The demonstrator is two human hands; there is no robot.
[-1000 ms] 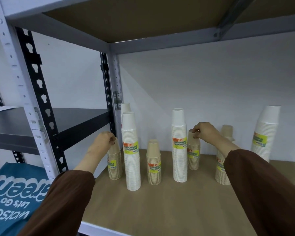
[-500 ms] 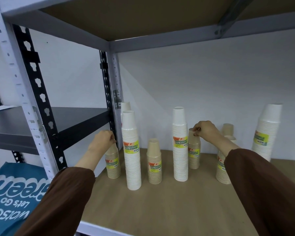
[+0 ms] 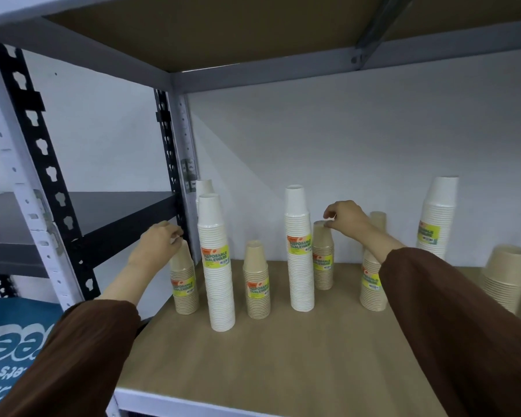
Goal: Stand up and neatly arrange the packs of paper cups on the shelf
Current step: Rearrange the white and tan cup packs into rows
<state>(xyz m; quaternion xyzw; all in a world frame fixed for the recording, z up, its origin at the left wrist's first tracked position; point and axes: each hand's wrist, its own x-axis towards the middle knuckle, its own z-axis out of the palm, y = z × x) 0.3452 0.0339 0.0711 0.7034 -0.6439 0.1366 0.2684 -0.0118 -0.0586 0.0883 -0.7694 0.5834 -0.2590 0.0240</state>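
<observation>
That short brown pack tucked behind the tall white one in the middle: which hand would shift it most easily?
The right hand. Its fingertips already pinch the top of the short brown pack, while the left hand is occupied on the leftmost brown pack, with two other packs standing between.

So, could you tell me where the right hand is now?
In the head view, the right hand pinches the top of a short brown pack, just right of a tall white pack.

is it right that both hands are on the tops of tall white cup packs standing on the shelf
Not quite. In the head view the left hand and right hand rest on the tops of short brown packs, not the tall white ones. All stand on the shelf.
</observation>
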